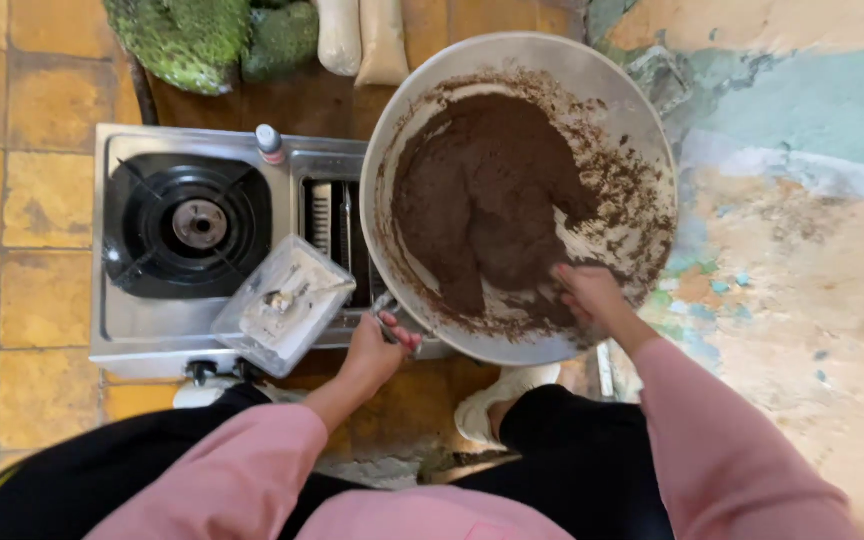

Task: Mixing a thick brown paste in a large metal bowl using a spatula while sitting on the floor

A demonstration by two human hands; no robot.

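A wide metal pan sits tilted on the right side of a steel gas stove and holds a mound of dark brown mixture. My left hand is closed on the pan's small handle at its near rim. Inside the pan, my right hand presses into the brown mixture near the lower right wall, its fingers smeared with it.
A clear rectangular plastic container with pale residue and a spoon rests on the stove beside the left burner. A small capped bottle stands at the stove's back. Green lumpy things and pale sacks lie beyond. My knees are below, over tiled floor.
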